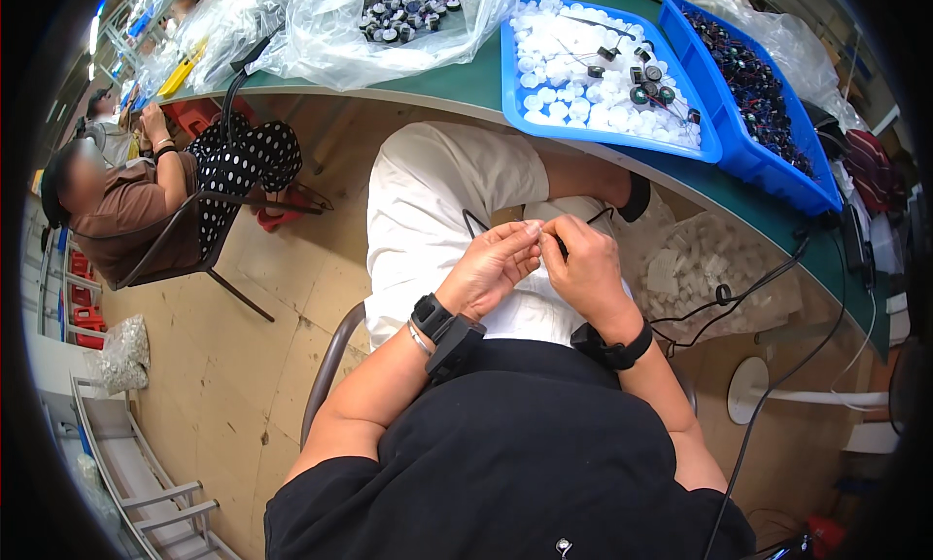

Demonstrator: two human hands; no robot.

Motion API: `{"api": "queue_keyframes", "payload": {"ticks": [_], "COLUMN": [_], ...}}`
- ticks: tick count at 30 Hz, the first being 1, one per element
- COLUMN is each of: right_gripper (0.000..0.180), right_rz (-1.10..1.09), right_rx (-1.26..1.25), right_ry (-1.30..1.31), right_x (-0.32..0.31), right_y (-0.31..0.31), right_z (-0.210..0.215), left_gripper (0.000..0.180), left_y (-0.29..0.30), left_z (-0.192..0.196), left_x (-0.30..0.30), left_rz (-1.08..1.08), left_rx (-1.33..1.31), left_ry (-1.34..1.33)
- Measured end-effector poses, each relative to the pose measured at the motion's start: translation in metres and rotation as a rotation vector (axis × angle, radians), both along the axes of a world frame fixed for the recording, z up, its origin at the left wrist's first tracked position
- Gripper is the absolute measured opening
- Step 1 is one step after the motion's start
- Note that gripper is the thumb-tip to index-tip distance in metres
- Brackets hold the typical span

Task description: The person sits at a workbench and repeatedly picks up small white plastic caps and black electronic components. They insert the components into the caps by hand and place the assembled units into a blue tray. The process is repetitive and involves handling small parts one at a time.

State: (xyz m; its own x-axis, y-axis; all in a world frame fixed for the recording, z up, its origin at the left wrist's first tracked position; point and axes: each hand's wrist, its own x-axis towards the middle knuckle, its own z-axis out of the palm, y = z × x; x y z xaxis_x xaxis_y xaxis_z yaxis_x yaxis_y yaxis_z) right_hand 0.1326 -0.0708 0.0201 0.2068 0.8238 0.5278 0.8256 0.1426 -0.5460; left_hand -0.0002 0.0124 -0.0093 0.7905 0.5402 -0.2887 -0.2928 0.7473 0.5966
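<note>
Above my lap, my left hand (493,270) and my right hand (590,268) meet fingertip to fingertip. Each is closed in a pinch, and a tiny pale piece seems to show between them, too small to name. Something dark lies partly hidden under my right fingers. Beyond the hands, on the green table (428,86), a shallow blue tray (610,140) holds many small white plastic caps (564,50). Several black round parts with thin wires (649,82) rest on top of the caps.
A deeper blue bin (812,192) of dark wired parts stands right of the tray. A clear bag (321,54) carries round black-and-white parts (408,11). Black cables (724,297) hang at the right, over a bag of white pieces (695,268). Another person (146,195) sits at left.
</note>
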Motion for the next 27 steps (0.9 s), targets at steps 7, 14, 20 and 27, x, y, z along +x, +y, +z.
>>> {"api": "queue_keyframes", "payload": {"ticks": [7, 14, 20, 27], "right_gripper": [0.009, 0.012, 0.011, 0.011], "right_rz": [0.119, 0.238, 0.259, 0.305], "right_rx": [-0.218, -0.145, -0.141, -0.186], "right_ry": [0.668, 0.908, 0.885, 0.897], "right_x": [0.007, 0.009, 0.009, 0.01], "right_y": [0.002, 0.004, 0.006, 0.004], "right_z": [-0.008, -0.01, -0.014, -0.012], "left_gripper": [0.023, 0.029, 0.031, 0.03], "left_y": [0.002, 0.0, -0.003, -0.002], "left_z": [0.003, 0.01, 0.013, 0.012], "left_x": [-0.001, -0.002, -0.001, -0.003], "left_rz": [0.047, 0.008, 0.044, 0.058], "left_rx": [-0.015, 0.069, 0.28, 0.372], "left_ry": [-0.026, -0.003, 0.06, 0.102]}}
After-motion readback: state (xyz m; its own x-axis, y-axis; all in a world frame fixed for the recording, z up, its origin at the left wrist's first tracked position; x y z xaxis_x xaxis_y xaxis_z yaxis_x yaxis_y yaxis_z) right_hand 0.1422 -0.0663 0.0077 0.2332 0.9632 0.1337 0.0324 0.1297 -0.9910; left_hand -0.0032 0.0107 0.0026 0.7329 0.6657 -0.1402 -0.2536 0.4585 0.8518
